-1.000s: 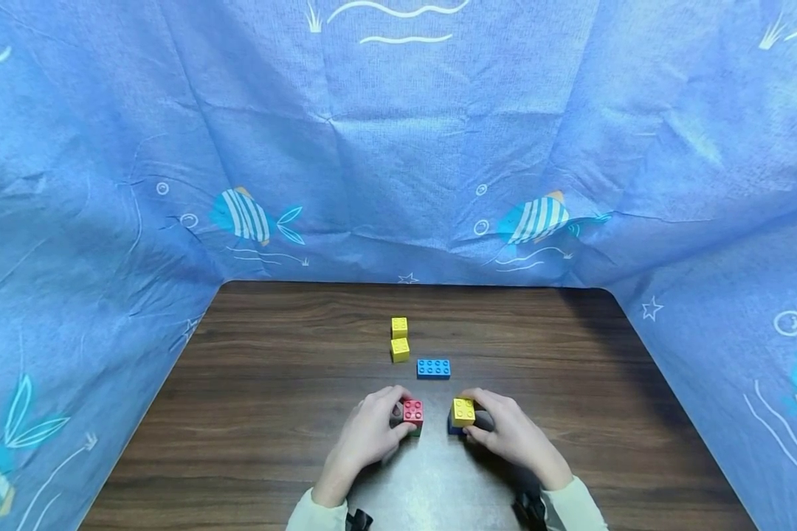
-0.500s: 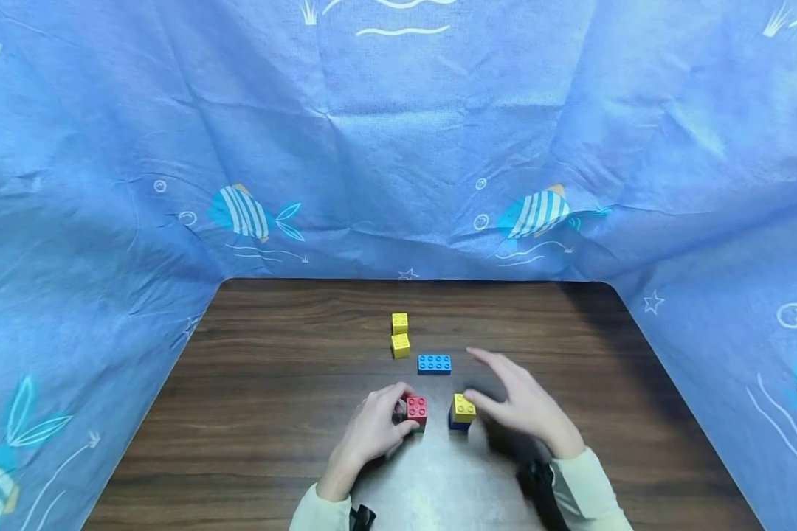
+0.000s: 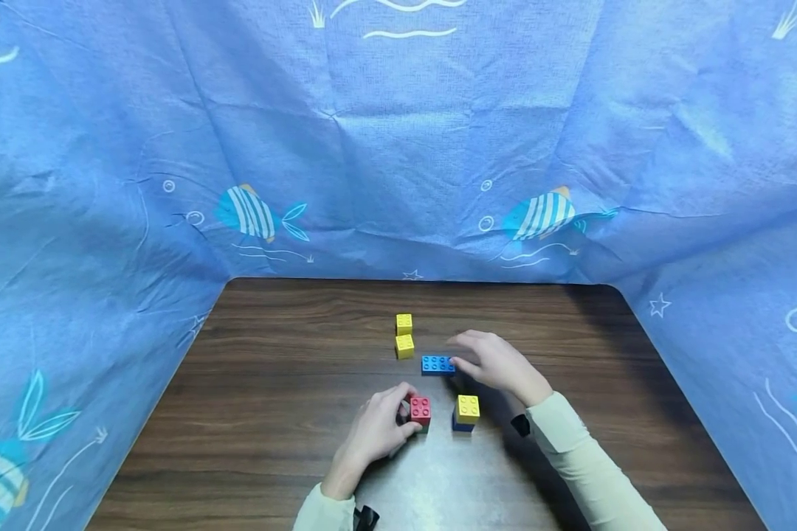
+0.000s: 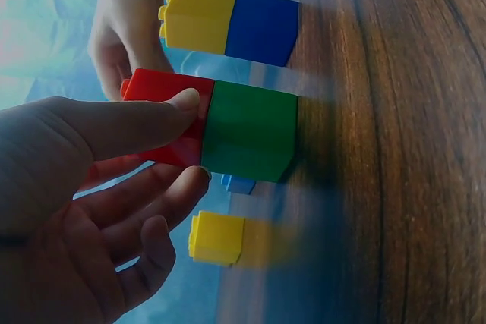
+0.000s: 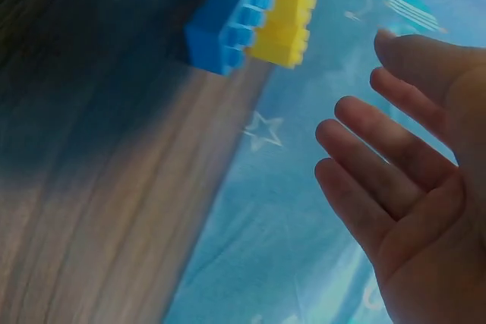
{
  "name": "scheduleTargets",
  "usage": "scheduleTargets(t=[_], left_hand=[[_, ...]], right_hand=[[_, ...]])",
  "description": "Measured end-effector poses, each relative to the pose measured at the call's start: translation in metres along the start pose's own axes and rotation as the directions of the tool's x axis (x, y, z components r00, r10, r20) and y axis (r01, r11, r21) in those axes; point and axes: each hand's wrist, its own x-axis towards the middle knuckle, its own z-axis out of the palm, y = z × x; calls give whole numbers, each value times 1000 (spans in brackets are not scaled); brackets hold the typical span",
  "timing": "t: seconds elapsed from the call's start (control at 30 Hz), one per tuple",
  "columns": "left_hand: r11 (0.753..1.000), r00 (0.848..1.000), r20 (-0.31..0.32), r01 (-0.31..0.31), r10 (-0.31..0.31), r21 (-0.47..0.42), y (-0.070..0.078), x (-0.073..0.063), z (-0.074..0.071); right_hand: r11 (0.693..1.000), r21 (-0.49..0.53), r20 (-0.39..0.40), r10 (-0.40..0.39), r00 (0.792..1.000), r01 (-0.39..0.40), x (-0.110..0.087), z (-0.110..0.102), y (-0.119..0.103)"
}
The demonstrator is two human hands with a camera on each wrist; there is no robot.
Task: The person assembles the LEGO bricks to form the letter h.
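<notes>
My left hand [image 3: 375,426] pinches a red toy building brick [image 3: 421,408] between thumb and fingers. Beneath it, a green brick [image 4: 252,130] is joined in a two-brick stack that stands on the table. To the right is another upright stack, a yellow brick [image 3: 468,407] on a dark blue brick [image 3: 463,426]. My right hand [image 3: 501,363] hovers by the right end of a long blue brick [image 3: 436,365], thumb and fingers apart. In the right wrist view a gap shows between that hand and the blue brick.
Two small yellow bricks, a nearer one [image 3: 404,347] and a farther one [image 3: 404,324], sit behind and left of the long blue brick. The dark wooden table [image 3: 292,354] is bordered at the back and sides by a blue fish-print cloth [image 3: 398,169].
My right hand has let go of the yellow and dark blue stack and moved forward and left to the long blue brick. My left hand keeps its hold on the red brick.
</notes>
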Motion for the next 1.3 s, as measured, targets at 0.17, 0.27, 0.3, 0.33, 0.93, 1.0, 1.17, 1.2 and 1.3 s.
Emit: scheduleTargets(t=[0.17,0.27,0.3,0.33,0.93,1.0,1.17,1.2,1.3], left_hand=[[1000,1000,4,8,-8,0,-1,1,0],[1000,1000,7,14,-14,-2,-1,2,0],[1000,1000,9,14,-14,-3,-1,2,0],[1000,1000,11,15,-15,-4,-1,2,0],[999,999,-2,-42,42,20,-1,-2,4],[999,999,-7,-48,48,21,-1,-3,4],[999,999,-21,-38,38,3,0,-3,2],[999,999,-17,-33,33,-1,0,-3,2],[999,1000,11,-20,21,-29,1,-3,2]], right_hand=[[999,-13,53,-31,998,32,9,16,9],[998,-7,85,-54,995,55,11,25,15],[998,-4,96,-56,994,57,12,27,16],[998,0,106,-57,993,57,12,30,17],[997,25,80,-81,994,79,14,52,25],[995,30,81,-92,992,90,15,53,26],[993,52,53,-105,993,102,14,54,27],[993,60,43,-107,993,104,13,53,27],[991,94,20,-99,995,97,8,48,24]])
